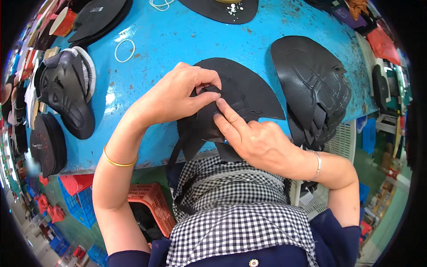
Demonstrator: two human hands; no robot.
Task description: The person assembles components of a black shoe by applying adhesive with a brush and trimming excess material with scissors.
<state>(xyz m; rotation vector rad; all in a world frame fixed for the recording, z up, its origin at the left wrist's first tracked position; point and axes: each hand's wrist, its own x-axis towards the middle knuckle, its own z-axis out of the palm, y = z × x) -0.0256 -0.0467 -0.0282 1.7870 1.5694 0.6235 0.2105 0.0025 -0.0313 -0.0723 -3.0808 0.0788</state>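
Observation:
A black shoe upper piece (195, 131) with loose straps hangs partly over the table's near edge. My left hand (173, 95) pinches a folded edge of it between thumb and fingers. From the right, my right hand (262, 140) lays its index and middle fingers on the same piece, close to the left thumb. The right thumb is hidden, apparently beneath the piece. Behind both hands, a flat, fan-shaped black piece (255, 89) rests on the table. What lies inside the fold cannot be seen.
Stacked black shoe uppers (307, 71) lie on the right of the blue table (147, 26). At left are a finished-looking black upper (62, 84), a pile of dark pieces (49, 142) and a white elastic band (125, 50). An orange crate (155, 204) stands below.

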